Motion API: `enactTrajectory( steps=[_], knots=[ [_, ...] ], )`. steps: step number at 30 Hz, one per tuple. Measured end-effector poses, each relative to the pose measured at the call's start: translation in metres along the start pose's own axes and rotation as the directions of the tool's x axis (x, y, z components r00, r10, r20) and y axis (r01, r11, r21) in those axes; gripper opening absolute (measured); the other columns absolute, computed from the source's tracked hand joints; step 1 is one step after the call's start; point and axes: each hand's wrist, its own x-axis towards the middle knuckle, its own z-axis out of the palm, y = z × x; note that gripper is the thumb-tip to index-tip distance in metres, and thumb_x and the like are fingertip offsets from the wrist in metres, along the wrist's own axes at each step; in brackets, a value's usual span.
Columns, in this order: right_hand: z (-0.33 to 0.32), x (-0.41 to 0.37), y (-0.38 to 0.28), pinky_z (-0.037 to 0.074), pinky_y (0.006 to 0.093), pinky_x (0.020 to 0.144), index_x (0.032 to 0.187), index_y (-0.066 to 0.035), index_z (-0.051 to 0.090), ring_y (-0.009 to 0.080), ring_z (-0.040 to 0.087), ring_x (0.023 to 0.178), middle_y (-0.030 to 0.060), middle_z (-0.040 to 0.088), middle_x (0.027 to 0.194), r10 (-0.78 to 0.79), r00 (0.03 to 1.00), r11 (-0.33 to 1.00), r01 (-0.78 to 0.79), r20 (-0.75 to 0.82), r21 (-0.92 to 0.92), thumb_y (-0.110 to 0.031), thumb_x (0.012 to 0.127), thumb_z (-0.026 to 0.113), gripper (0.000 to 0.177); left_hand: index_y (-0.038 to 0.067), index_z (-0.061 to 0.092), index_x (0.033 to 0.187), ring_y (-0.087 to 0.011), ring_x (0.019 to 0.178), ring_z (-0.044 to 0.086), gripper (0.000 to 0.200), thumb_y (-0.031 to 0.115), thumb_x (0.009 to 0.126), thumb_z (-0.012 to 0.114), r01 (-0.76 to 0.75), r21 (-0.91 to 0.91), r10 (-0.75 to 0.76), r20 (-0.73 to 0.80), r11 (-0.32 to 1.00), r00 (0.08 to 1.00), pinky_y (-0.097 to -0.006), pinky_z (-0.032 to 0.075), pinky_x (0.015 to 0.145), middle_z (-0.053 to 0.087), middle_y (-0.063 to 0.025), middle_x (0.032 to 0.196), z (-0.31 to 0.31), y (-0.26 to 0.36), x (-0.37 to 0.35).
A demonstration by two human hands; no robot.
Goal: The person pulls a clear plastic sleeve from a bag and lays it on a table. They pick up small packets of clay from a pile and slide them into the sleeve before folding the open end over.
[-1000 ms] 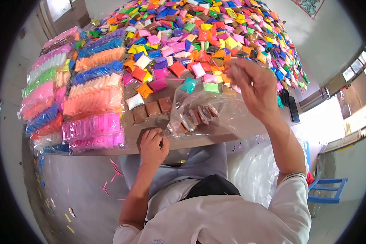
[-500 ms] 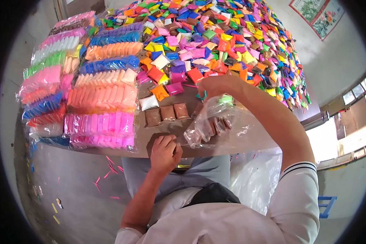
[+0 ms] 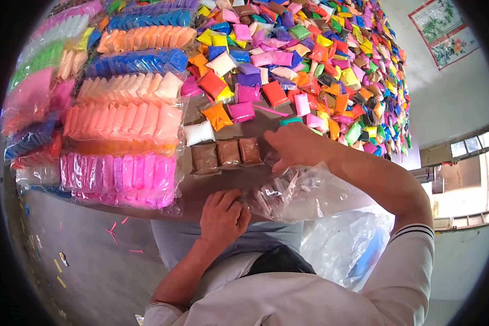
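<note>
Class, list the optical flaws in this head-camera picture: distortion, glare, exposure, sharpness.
Head view: the fisheye lens bows the table edge and leaves black corners; the window is blown out white; daylight glints on the clear plastic bag; pink packs near the left rim smear, while the brown packets at centre look sharp.

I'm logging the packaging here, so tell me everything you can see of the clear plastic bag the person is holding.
The clear plastic bag is thin, glossy, crumpled film, see-through with patches of white glare. It lies slumped at the near edge of the table, just right of three brown packets. The left hand pinches its near left corner. The right hand sits on its upper edge, though its grip there is unclear. Dark shapes show faintly inside, too blurred to name.
</note>
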Motion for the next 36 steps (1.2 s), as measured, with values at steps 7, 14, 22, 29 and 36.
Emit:
enactTrajectory(
  steps=[7,14,22,29,36],
  knots=[
    [-0.008,0.007,-0.003,0.052,0.0485,0.073,0.106,-0.004,0.057,0.0367,0.068,0.086,0.0151,0.067,0.086,-0.092,0.995,0.987,0.095,0.028,-0.133,-0.028,0.074,0.076,0.045,0.003,0.06,0.073,-0.0302,0.093,0.062,0.012,0.009,0.073,0.071,0.022,0.018,-0.022,0.026,1.0,0.999,-0.0432,0.051,0.079,0.066,-0.0106,0.102,-0.001,0.001,0.001],
    [-0.039,0.014,-0.006,0.053,0.0472,0.078,0.11,-0.007,0.058,0.0347,0.067,0.089,0.0116,0.066,0.097,-0.159,0.976,0.98,0.174,-0.146,0.093,-0.024,0.072,0.079,0.047,0.004,0.059,0.073,-0.0294,0.092,0.062,0.013,0.008,0.072,0.071,0.014,0.007,-0.015,0.019,1.0,1.0,-0.0423,0.051,0.078,0.065,-0.0098,0.101,-0.001,0.0,0.002],
    [-0.023,0.03,-0.016,0.053,0.0455,0.078,0.122,-0.005,0.051,0.0348,0.063,0.101,0.0132,0.058,0.111,-0.409,0.911,0.912,0.406,-0.05,-0.066,-0.015,0.071,0.079,0.059,0.004,0.059,0.075,-0.0293,0.091,0.062,0.013,0.007,0.072,0.071,0.027,0.012,-0.027,0.012,1.0,1.0,-0.0421,0.05,0.077,0.065,-0.0096,0.1,-0.002,0.002,0.002],
    [-0.021,0.037,-0.004,0.055,0.0446,0.079,0.123,-0.008,0.052,0.0369,0.065,0.102,0.0141,0.062,0.113,-0.297,0.94,0.955,0.29,-0.166,-0.063,-0.015,0.071,0.075,0.058,0.004,0.06,0.073,-0.029,0.09,0.062,0.011,0.007,0.073,0.071,0.034,0.016,-0.034,0.018,0.999,0.999,-0.042,0.05,0.076,0.065,-0.0091,0.1,-0.003,0.003,0.001],
    [-0.102,-0.075,0.041,0.055,0.0324,0.074,0.123,-0.008,0.056,0.0151,0.066,0.091,0.0093,0.064,0.104,0.096,0.677,0.905,0.245,-0.73,0.347,-0.011,0.074,0.072,0.051,0.002,0.06,0.073,-0.0299,0.088,0.062,0.009,0.005,0.072,0.068,-0.017,0.06,0.019,-0.033,0.998,0.999,-0.0428,0.05,0.076,0.066,-0.0112,0.1,0.002,0.003,-0.001]
  ],
)
